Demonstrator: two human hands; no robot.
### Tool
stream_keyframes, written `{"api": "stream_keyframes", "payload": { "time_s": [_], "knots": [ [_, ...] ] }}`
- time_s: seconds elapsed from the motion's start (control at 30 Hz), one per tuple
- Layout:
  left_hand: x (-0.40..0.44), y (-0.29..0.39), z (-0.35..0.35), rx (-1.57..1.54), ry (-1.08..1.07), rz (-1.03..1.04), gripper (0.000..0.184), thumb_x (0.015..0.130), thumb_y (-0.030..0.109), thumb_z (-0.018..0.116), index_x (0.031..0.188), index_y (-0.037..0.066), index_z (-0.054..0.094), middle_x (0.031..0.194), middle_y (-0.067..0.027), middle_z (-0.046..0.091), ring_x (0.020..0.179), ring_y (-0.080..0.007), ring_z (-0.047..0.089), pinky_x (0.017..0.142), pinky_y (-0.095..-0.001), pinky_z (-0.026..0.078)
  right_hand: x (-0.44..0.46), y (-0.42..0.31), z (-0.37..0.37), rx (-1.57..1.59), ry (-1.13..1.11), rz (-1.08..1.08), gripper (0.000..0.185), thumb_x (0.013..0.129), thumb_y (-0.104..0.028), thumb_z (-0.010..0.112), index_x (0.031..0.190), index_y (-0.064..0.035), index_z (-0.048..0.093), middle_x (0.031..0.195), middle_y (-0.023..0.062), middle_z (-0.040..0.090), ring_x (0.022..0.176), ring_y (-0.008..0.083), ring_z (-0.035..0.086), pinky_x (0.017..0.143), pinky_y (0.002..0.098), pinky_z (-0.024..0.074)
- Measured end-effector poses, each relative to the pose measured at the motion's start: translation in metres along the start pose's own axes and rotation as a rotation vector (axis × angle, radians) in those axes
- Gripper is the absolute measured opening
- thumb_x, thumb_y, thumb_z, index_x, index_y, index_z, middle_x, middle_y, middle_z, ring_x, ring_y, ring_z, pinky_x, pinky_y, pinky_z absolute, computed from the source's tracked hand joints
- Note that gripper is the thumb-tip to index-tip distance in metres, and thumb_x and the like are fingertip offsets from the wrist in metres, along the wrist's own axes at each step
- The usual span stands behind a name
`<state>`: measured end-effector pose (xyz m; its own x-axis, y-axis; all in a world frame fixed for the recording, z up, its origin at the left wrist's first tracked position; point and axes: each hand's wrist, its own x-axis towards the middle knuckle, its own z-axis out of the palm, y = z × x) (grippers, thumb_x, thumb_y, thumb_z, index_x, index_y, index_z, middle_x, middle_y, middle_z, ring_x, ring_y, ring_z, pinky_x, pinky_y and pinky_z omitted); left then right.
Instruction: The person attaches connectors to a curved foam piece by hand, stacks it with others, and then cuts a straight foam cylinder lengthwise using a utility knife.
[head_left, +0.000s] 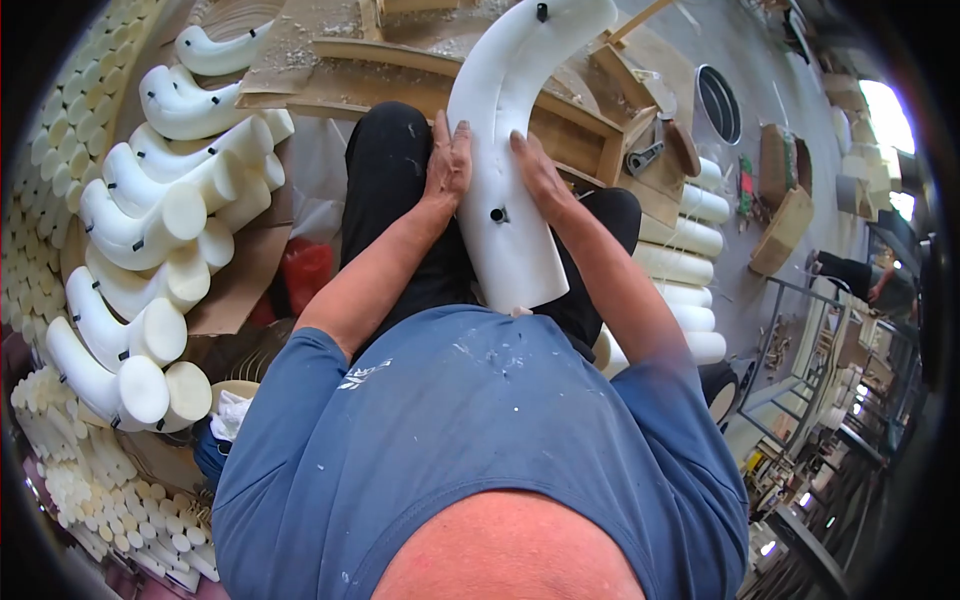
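A curved white foam piece stands upright between my knees, its lower end against my shirt and its upper end bending right. It has a dark hole low on its front and a black insert near the top. My left hand lies along its left side, fingers pointing up and away. Against the right side presses my right hand, its thumb on the front and its other fingers hidden behind the foam. The piece is held between both hands.
A wooden workbench strewn with white crumbs is in front. Stacked curved foam pieces with black inserts stand at left. Straight white cylinders lie at right, near a metal ring and a cardboard box. Another person is far right.
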<state>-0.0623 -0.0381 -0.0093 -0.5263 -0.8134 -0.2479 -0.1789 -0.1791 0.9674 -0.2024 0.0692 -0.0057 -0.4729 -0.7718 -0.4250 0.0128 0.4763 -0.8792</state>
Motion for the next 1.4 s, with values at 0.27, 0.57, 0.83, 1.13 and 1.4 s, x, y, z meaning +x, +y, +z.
{"api": "stream_keyframes", "payload": {
  "time_s": [0.27,0.57,0.83,1.13,1.4],
  "knots": [
    [-0.009,-0.007,0.009,0.267,0.072,0.220,0.067,0.105,0.033,0.047,0.152,-0.010,0.025,0.149,-0.0341,0.036,0.136,-0.0475,0.041,0.115,-0.0452,0.033,-0.030,-0.016,0.032,-0.191,0.236,0.110,0.067,0.104,-0.054,0.040,0.152,-0.0067,0.035,0.140,0.0286,0.055,0.132,0.0430,0.052,0.111,0.0453,0.0370],
    [-0.002,-0.022,0.018,0.347,0.152,0.360,0.065,0.104,0.028,0.049,0.151,-0.011,0.027,0.144,-0.0335,0.040,0.129,-0.0471,0.045,0.112,-0.0479,0.036,-0.026,-0.016,0.047,-0.261,0.353,0.176,0.065,0.102,-0.053,0.042,0.149,-0.0075,0.039,0.138,0.0270,0.056,0.127,0.0438,0.054,0.107,0.0496,0.0406],
    [0.008,0.016,0.005,0.223,0.037,0.340,0.061,0.104,0.036,0.049,0.148,-0.004,0.040,0.148,-0.0297,0.042,0.138,-0.0447,0.041,0.118,-0.0443,0.031,-0.008,-0.014,0.007,0.042,0.160,-0.052,0.065,0.104,-0.054,0.038,0.130,0.0015,0.059,0.119,0.0236,0.067,0.110,0.0326,0.064,0.101,0.0415,0.0451],
    [-0.020,0.057,-0.066,0.450,-0.194,0.395,0.053,0.103,0.028,0.047,0.151,0.006,0.044,0.157,-0.0256,0.036,0.150,-0.0407,0.027,0.123,-0.0422,0.021,0.010,-0.025,0.055,0.260,0.266,0.115,0.059,0.105,-0.047,0.042,0.133,0.0026,0.057,0.122,0.0225,0.067,0.106,0.0322,0.067,0.095,0.0412,0.0504],
    [-0.092,0.067,-0.089,0.342,-0.370,0.347,0.046,0.096,0.016,0.060,0.141,0.013,0.058,0.165,-0.0189,0.021,0.154,-0.0350,0.020,0.125,-0.0436,0.020,-0.068,-0.040,0.064,0.506,0.286,-0.103,0.059,0.098,-0.019,0.056,0.148,0.0038,0.034,0.137,0.0249,0.056,0.120,0.0278,0.060,0.100,0.0356,0.0487]
  ]
}}
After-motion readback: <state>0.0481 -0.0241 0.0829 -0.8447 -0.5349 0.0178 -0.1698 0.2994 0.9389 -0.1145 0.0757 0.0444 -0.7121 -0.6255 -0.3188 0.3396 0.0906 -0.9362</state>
